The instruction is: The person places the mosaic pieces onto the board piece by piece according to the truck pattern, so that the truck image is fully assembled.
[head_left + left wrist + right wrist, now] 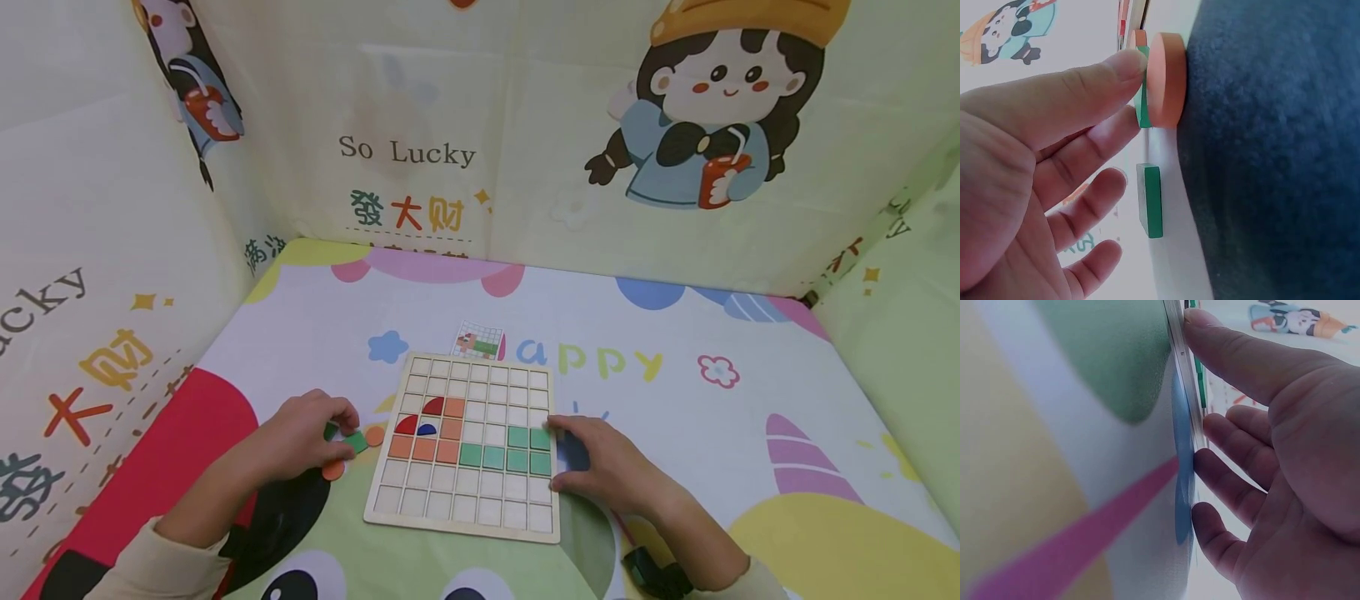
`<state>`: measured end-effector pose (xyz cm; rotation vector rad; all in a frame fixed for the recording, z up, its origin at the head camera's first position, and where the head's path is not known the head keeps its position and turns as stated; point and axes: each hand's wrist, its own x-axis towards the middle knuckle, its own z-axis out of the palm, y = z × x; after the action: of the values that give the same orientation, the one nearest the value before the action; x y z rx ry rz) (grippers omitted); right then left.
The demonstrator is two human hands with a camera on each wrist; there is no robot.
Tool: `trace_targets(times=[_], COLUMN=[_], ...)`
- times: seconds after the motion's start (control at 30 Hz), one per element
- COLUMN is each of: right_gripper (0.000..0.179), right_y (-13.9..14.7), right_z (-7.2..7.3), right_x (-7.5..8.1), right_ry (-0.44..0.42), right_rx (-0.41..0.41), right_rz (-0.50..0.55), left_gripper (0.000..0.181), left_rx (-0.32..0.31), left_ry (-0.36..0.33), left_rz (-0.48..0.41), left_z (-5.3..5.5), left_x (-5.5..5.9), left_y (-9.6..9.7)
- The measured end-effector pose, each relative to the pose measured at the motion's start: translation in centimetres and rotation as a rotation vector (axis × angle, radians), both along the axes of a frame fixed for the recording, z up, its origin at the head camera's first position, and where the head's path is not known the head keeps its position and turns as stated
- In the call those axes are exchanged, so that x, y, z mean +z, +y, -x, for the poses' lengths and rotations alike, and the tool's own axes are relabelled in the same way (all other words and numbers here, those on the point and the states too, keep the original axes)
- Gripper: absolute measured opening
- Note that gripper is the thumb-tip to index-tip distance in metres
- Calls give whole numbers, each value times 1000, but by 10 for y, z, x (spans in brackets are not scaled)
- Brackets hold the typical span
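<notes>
My left hand (296, 437) is just left of the board and pinches a green square tile (356, 442) between thumb and index finger. In the left wrist view, an orange disc (1174, 81) stands right beside that tile, and a second green tile (1152, 200) lies below the fingers. The wooden grid board (517, 492) holds several orange squares (423, 448), several green squares (492, 457), two red quarter-round pieces (433, 406) and a blue half-round piece (427, 429). At the board's right edge, my right hand (611, 462) rests thumb and fingertips against the rim, spread apart.
A small picture card (480, 340) with a gridded pattern lies behind the board, partly covered by its far edge. Another orange disc (333, 471) is near the left thumb. A black object with a cord (651, 571) lies by the right forearm. Printed cloth walls (525, 125) enclose the table.
</notes>
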<state>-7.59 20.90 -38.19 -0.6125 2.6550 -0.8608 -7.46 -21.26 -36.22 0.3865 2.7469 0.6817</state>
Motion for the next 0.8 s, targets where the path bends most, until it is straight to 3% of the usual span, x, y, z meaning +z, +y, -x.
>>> trace_targets(times=[0.3,0.57,0.8], right_gripper=[77,77,77], right_y=[-1,0,0], right_z=[0,0,0], right_x=[0,0,0], right_ry=[-7,-7,-6], right_rx=[-6,-1,3], right_rz=[-2,-2,0], left_gripper=[33,40,42], left_rx=[33,42,54], left_ry=[-24,18,2], left_rz=[2,-1,-2], left_z=[-1,-2,-2], left_x=[2,2,1], left_y=[2,1,2])
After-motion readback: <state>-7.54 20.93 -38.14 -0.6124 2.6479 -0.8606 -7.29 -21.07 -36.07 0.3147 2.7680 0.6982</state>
